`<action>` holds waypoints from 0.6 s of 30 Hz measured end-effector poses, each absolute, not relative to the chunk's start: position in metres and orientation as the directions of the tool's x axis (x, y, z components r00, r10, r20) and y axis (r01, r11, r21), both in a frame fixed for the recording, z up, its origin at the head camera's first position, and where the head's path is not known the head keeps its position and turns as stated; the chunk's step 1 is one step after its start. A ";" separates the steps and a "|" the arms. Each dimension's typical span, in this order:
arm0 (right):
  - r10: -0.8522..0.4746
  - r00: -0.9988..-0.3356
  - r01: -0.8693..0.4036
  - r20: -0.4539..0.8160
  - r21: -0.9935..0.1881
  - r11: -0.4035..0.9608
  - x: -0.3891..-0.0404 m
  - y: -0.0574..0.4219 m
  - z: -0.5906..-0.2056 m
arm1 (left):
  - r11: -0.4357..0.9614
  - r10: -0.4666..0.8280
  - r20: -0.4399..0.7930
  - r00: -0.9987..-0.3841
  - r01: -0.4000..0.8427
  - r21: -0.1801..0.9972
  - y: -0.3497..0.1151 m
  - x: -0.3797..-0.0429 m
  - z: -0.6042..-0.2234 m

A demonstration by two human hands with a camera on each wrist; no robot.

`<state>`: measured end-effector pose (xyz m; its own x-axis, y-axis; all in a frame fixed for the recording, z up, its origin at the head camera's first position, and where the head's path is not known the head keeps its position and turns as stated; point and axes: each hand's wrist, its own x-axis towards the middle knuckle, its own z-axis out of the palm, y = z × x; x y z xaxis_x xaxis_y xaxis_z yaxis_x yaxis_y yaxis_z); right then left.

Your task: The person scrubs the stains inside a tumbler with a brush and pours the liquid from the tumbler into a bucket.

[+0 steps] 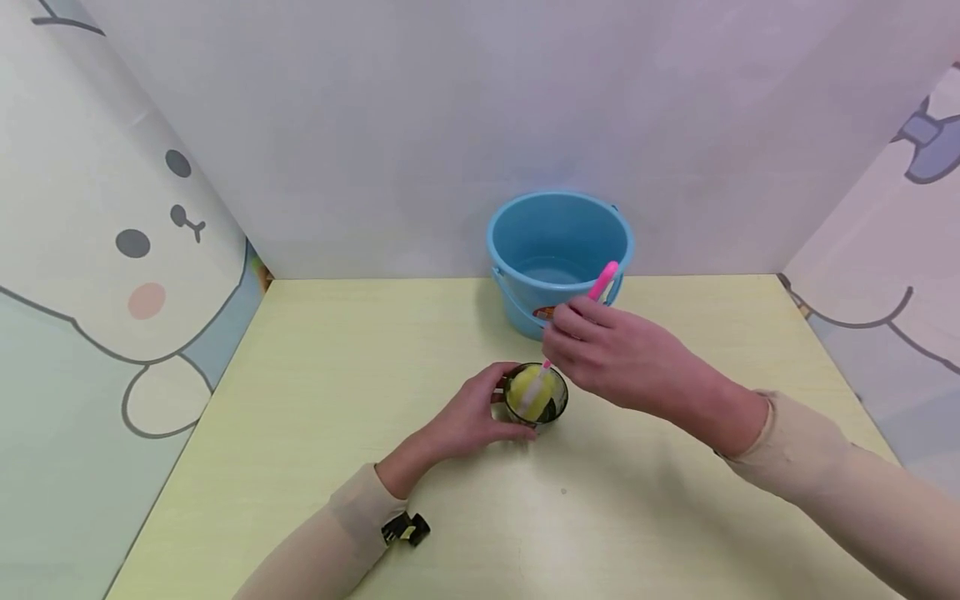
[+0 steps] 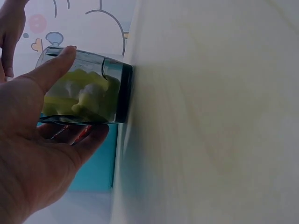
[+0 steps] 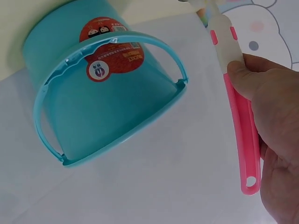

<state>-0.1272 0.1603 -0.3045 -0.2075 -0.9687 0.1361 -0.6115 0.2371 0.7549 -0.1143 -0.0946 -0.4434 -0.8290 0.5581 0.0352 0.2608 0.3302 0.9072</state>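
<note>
A dark-tinted clear glass [image 1: 557,407] stands upright on the table, in front of the bucket. My left hand [image 1: 474,414] holds it from the left side, thumb at the near side and fingers round the far side. Inside the glass sits the yellow sponge head [image 2: 93,95] of a cup brush, seen through the wall in the left wrist view. Above the rim, my right hand [image 1: 611,354] grips the brush's pink handle [image 3: 243,130], thumb laid along it near the white neck [image 3: 227,42]. The handle slants up and to the right.
Behind the glass, near the back wall, is a light blue bucket [image 1: 517,292] with a red label [image 3: 114,49] and a hanging handle [image 3: 159,43]. The pale yellow table [image 1: 337,358] is bordered by sheets with cartoon figures at left and right.
</note>
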 end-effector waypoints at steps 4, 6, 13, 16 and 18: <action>-0.972 -0.204 -0.609 0.120 0.761 0.222 -0.131 0.161 -0.302 | 0.326 0.561 0.036 -0.827 0.261 0.908 -0.095 -0.114 -0.443; -0.972 -0.205 -0.607 0.112 0.765 0.215 -0.131 0.162 -0.301 | 0.328 0.563 0.036 -0.826 0.264 0.907 -0.095 -0.114 -0.442; -0.975 -0.202 -0.598 0.094 0.776 0.199 -0.130 0.160 -0.296 | 0.326 0.567 0.043 -0.823 0.272 0.906 -0.095 -0.116 -0.444; -0.977 -0.201 -0.593 0.074 0.784 0.182 -0.129 0.157 -0.294 | 0.321 0.565 0.045 -0.824 0.270 0.908 -0.095 -0.116 -0.446; -0.977 -0.203 -0.591 0.057 0.789 0.169 -0.128 0.156 -0.291 | 0.323 0.564 0.043 -0.825 0.268 0.908 -0.095 -0.116 -0.446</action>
<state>-0.1277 0.1557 -0.2914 -0.2031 -0.9775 0.0570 -0.5906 0.1688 0.7891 -0.1162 -0.0954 -0.4465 -0.8247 0.5640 0.0429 0.2682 0.3232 0.9075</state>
